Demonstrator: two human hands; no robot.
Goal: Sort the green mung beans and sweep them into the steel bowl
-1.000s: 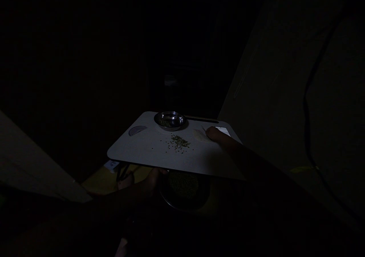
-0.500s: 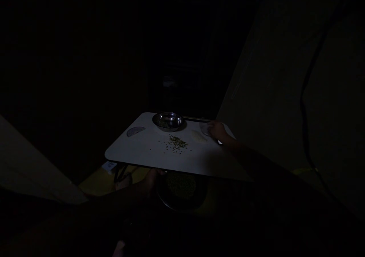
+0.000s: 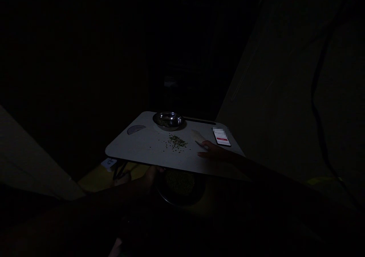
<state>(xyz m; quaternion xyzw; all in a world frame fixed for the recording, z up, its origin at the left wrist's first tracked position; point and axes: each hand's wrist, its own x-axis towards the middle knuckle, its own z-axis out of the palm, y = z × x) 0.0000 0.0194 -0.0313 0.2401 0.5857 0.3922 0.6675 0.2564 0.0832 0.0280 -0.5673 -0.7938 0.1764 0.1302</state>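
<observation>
On a small white-topped table lies a loose scatter of small greenish seeds or grains. Just right of them, my right hand is low over the tabletop, thumb and fingers closed on a thin, pale, clear-looking piece; its exact kind is too dark to tell. Beside that piece is a pale patch on the table. My left hand is curled at the table's front edge, by the rim of a dark basin holding green grains; its grip is mostly hidden in shadow.
A shiny steel bowl with some grains inside stands at the table's back. A lit phone lies at the right. A half-round printed mark shows at the left. A wall with a dark cable rises on the right.
My right hand has come from the table's back right toward the front left with the clear-looking piece, uncovering the phone. My left hand has stayed at the front edge.
</observation>
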